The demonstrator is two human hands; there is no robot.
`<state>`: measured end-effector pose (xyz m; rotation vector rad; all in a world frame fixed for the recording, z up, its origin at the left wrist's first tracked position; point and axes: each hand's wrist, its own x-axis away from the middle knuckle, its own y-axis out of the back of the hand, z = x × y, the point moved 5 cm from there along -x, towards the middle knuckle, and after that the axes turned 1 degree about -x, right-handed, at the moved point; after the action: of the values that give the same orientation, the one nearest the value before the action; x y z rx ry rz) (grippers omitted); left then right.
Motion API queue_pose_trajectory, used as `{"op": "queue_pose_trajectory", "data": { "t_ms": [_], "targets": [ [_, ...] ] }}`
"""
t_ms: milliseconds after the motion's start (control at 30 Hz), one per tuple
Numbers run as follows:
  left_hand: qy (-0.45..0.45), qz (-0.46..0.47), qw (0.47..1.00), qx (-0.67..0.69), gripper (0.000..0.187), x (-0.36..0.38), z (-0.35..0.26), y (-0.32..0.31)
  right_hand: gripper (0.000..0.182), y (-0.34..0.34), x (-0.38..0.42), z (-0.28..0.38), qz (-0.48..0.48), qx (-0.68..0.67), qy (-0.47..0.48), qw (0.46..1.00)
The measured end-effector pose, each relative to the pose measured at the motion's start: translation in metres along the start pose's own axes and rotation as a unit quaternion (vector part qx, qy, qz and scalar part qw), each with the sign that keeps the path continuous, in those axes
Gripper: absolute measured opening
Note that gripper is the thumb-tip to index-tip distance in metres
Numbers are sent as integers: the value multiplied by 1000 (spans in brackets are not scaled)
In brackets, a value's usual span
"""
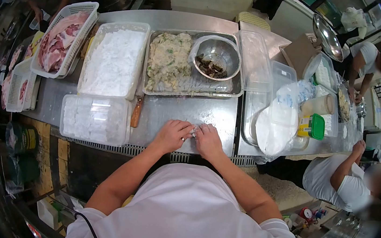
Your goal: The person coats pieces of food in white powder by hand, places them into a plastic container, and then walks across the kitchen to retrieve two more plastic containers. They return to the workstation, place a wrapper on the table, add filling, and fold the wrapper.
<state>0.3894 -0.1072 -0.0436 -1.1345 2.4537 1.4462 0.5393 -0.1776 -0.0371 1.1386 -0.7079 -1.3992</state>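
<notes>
My left hand (pixel 171 136), with a ring on one finger, and my right hand (pixel 209 142) meet low over the steel table near its front edge. Their fingertips are closed around a small whitish lump (pixel 194 130), mostly hidden by the fingers. Beyond them a metal tray (pixel 179 92) holds a pale, green-flecked mixture (pixel 168 60). A steel bowl (pixel 226 52) with dark pieces in it sits in that tray. To the left is a tub of white powder (pixel 115 58). A wooden-handled tool (pixel 136 113) lies beside a clear lidded box (pixel 95 120) holding white pieces.
At the far left stands a white basket of raw meat (pixel 63 41). Plastic lids (pixel 255 60), a white round sheet (pixel 271 135) and a green-lidded tub (pixel 315 127) crowd the right. A co-worker in a white shirt (pixel 334 177) is close on the right; other people work farther off.
</notes>
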Motion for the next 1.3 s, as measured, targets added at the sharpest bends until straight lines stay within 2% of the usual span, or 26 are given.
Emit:
{"op": "queue_pose_trajectory", "data": {
  "t_ms": [100, 200, 300, 400, 500, 633, 733, 833, 933, 967, 1033, 1133, 1233, 1267, 1300],
  "targets": [
    [-2, 12, 1000, -20, 40, 2, -1, -3, 24, -3, -1, -2, 20, 3, -6, 1000],
    [4, 25, 1000, -17, 40, 2, 4, -5, 34, 3, -7, -4, 64, -13, -31, 997],
    [-3, 46, 998, -45, 40, 4, 5, -8, 52, 27, -33, -18, 115, -143, -180, 966],
    [7, 51, 998, -32, 43, 3, 4, -7, 70, 47, -84, -38, 159, -203, -291, 921],
    [3, 34, 999, -24, 43, 4, 6, -8, 77, 45, -129, -38, 175, -151, -217, 948],
    [9, 41, 999, -30, 44, 6, 7, -9, 54, 15, -168, -18, 331, -128, -198, 914],
    [14, 50, 998, -30, 44, 8, 9, -8, 44, -19, -176, -7, 276, -105, -104, 950],
    [12, 56, 998, -29, 44, 10, 11, -10, 51, -38, -184, 16, 278, -136, -74, 948],
    [8, 62, 998, -32, 44, 12, 14, -15, 52, -40, -191, 40, 330, -280, -167, 886],
    [11, 63, 998, -26, 45, 11, 14, -16, 53, -44, -190, 41, 339, -389, -218, 828],
    [11, 58, 998, -22, 44, 12, 14, -16, 56, -47, -186, 41, 341, -583, -312, 668],
    [-3, 40, 999, -37, 41, 10, 10, -11, 56, -29, -171, 31, 346, -661, -302, 593],
    [-8, 34, 998, -45, 39, 9, 9, -9, 65, 0, -142, 7, 358, -558, -254, 704],
    [4, 43, 998, -35, 38, 10, 10, -11, 68, 8, -129, -9, 346, -440, -174, 810],
    [15, 51, 998, -26, 38, 11, 11, -12, 71, 15, -115, -24, 323, -308, -87, 890]
  ]
}}
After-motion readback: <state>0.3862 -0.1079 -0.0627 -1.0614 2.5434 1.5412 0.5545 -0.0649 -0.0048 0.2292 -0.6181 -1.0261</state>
